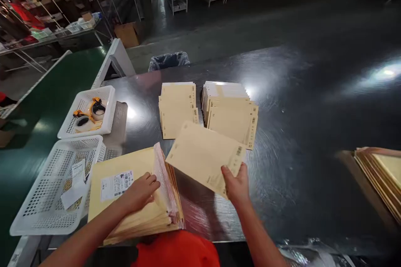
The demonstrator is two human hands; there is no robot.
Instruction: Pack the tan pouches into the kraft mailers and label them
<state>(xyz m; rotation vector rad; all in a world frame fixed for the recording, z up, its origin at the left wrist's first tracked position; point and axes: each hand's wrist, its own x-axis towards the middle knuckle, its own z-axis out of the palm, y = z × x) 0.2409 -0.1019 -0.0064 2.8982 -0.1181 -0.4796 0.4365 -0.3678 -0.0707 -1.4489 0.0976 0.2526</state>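
My right hand [237,185] pinches a flat kraft-brown packet [203,156] at its near right corner, thumb on top. Small print and a barcode run along the packet's right edge; it is tilted above the table. My left hand [142,192] rests on a stack of padded envelopes [134,160], fingers curled at the mouth of the top one, whose pinkish bubble lining shows. A white printed label [116,185] is stuck on that envelope. Beyond the held packet lie two overlapping rows of similar packets, a left row [177,110] and a right row [233,117].
At left, one white basket [105,110] holds tape dispensers [97,108]; a nearer basket [40,204] holds paper slips. A green conveyor [72,71] runs alongside. Another envelope stack [380,175] lies far right on the dark table [300,167]. A lined bin [169,60] stands behind.
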